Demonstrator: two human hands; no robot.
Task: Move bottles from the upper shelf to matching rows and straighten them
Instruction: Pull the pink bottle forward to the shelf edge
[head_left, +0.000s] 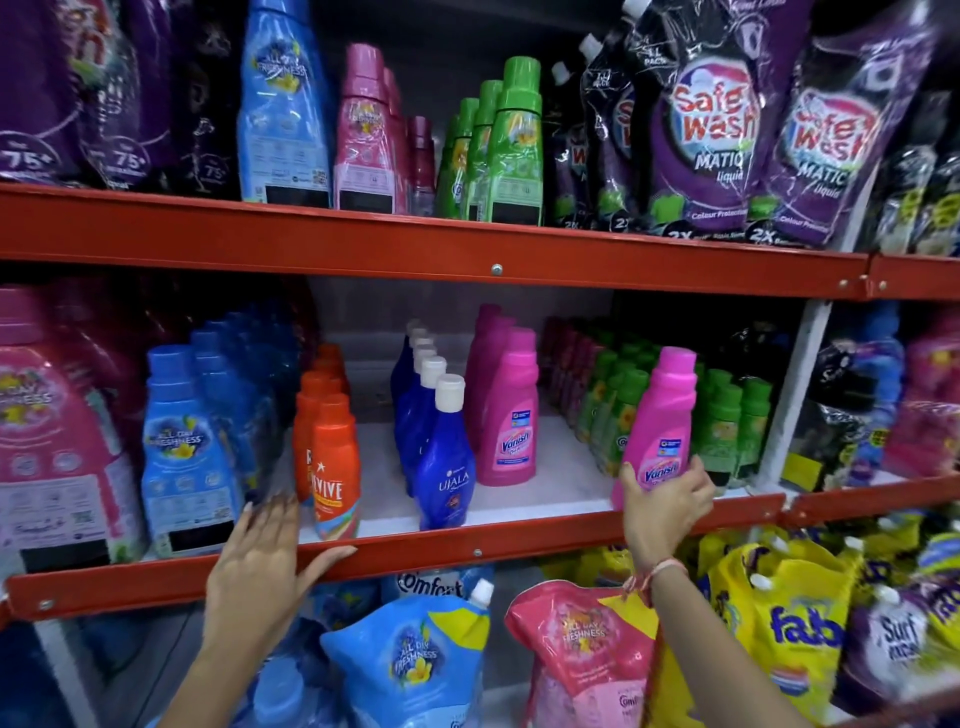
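My right hand grips the lower part of a pink Vanish bottle, held upright and slightly tilted at the front of the middle shelf, in front of the green bottles. A row of matching pink Vanish bottles stands to its left. My left hand is open, fingers spread, resting on the red front edge of the middle shelf below the orange Revive bottles. On the upper shelf stand a blue bottle, pink bottles and green bottles.
Blue Ujala bottles line up between the orange and pink rows. Light blue bottles stand at the left. Safe Wash pouches fill the upper right. Refill pouches and yellow fab bags crowd the bottom shelf.
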